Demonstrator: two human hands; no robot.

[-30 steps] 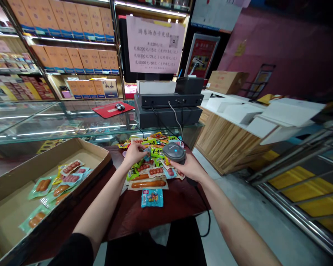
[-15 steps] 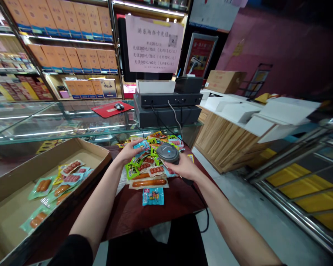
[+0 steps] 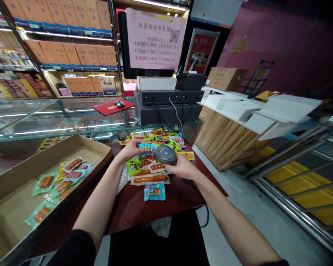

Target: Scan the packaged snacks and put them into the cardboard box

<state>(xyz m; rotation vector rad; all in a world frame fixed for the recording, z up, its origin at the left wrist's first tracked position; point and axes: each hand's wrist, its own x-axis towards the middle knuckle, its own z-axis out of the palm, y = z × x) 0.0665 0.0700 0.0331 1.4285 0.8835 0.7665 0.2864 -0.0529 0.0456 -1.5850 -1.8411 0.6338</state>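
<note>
My left hand (image 3: 131, 149) pinches a small blue snack packet (image 3: 147, 148) above a heap of snack packets. My right hand (image 3: 184, 167) is wrapped around the handle of a dark grey barcode scanner (image 3: 165, 154), whose head points left, close to the blue packet. Its handle is partly hidden by my fingers. Below the scanner lie packs of small red sausages (image 3: 157, 167), a green packet (image 3: 133, 167) and a long sausage in clear wrap (image 3: 150, 179). Nearest to me on the dark red tabletop (image 3: 133, 210) is another blue packet (image 3: 154, 192).
To the left stands an open cardboard box (image 3: 80, 147) with several sausage packs (image 3: 46, 181). Behind the heap is a glass counter (image 3: 58, 122) with a red mouse pad (image 3: 108, 107) and a black cash drawer (image 3: 169, 113). A metal railing (image 3: 288, 199) runs along the right.
The blue packet in my left hand has turned flatter and come nearer the scanner head. The scanner has shifted slightly left and down. The view has tilted a little.
</note>
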